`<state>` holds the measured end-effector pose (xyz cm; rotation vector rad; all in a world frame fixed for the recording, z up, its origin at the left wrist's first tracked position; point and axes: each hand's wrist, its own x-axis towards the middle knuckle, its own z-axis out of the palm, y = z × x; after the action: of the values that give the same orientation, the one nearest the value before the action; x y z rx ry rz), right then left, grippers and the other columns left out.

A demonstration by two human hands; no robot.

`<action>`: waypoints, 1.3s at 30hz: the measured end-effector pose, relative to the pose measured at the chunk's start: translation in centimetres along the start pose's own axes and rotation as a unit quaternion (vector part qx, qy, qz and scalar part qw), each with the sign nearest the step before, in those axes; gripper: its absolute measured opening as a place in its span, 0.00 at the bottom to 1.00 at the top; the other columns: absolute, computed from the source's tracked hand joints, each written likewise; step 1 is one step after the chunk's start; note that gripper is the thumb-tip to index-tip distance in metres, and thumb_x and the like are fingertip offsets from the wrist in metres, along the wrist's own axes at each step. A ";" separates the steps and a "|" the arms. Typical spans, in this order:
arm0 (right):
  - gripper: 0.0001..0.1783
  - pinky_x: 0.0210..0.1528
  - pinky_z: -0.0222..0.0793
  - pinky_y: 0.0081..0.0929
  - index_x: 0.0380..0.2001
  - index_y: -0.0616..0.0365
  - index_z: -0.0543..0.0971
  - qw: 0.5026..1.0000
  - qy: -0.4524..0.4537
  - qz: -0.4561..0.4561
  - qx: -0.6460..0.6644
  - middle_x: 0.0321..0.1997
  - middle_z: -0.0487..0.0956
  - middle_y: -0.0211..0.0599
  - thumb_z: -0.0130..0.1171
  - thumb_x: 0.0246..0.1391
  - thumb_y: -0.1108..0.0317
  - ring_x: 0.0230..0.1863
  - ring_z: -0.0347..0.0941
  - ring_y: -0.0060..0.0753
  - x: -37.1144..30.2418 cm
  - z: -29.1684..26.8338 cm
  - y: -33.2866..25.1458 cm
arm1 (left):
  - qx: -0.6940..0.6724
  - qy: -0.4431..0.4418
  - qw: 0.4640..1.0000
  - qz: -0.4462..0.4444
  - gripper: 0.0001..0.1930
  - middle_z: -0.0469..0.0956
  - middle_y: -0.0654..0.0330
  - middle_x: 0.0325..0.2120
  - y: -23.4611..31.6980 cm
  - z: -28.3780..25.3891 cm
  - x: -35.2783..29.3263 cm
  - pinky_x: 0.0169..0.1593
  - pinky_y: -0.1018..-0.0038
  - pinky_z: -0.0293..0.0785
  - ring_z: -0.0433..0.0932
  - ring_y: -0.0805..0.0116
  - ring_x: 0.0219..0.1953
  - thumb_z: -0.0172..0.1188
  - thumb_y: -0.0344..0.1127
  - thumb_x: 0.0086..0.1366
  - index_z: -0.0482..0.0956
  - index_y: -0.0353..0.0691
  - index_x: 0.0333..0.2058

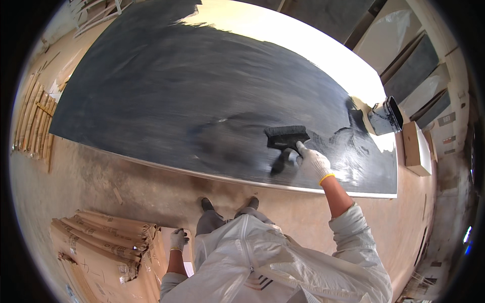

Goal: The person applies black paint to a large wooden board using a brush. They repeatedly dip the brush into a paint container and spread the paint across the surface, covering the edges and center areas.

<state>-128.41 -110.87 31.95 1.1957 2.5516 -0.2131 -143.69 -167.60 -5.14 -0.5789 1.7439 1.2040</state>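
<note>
My right hand (314, 164), in a white knit glove with a yellow cuff, grips the handle of a wide brush (287, 135). The brush is black with paint, and its bristles point away from me over a large panel (151, 96). Dark wet-looking paint coats most of that panel; a pale strip (283, 30) runs along the far edge. On the panel's right end stands a paint-smeared container (384, 117). My left hand (179, 239), in a greyish glove, hangs low at my left side with fingers curled. Nothing shows in it.
Folded brown cardboard (101, 247) is stacked at my lower left, close to my left hand. A bundle of bamboo-like poles (34, 121) lies at the far left. Past the panel's right end is a white-and-brown box (417, 151). Dark panels (414, 81) stand at the upper right.
</note>
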 end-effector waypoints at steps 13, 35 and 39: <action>0.31 0.62 0.75 0.50 0.73 0.53 0.70 0.994 -0.060 -0.089 0.028 0.55 0.86 0.57 0.47 0.70 0.59 0.59 0.82 0.58 1.6 -2.5 -18.2 | 0.019 -0.014 0.999 -0.034 0.17 0.84 0.54 0.31 -2.0 -3.2 1.9 0.19 0.69 0.75 0.82 0.62 0.18 0.55 0.34 0.74 0.81 0.35 0.56; 0.33 0.50 0.80 0.51 0.74 0.49 0.70 0.963 -0.108 -0.235 -0.078 0.44 0.88 0.53 0.50 0.65 0.66 0.46 0.87 0.56 -2.3 -1.9 -21.6 | 0.065 -0.005 0.995 -0.079 0.16 0.84 0.53 0.33 -1.0 -4.1 3.4 0.21 0.66 0.78 0.83 0.61 0.21 0.55 0.37 0.75 0.81 0.37 0.55; 0.34 0.50 0.81 0.51 0.75 0.52 0.68 0.983 -0.082 -0.144 -0.073 0.45 0.88 0.54 0.50 0.66 0.66 0.46 0.87 0.56 -1.5 -2.9 -18.4 | 0.010 -0.022 0.999 -0.044 0.16 0.84 0.54 0.32 0.3 -3.5 3.9 0.21 0.68 0.75 0.81 0.63 0.18 0.55 0.35 0.74 0.82 0.36 0.55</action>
<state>-142.27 -123.01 35.20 0.7215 2.5343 -0.1782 -147.27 -170.13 -8.04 -0.6076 1.6737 1.1292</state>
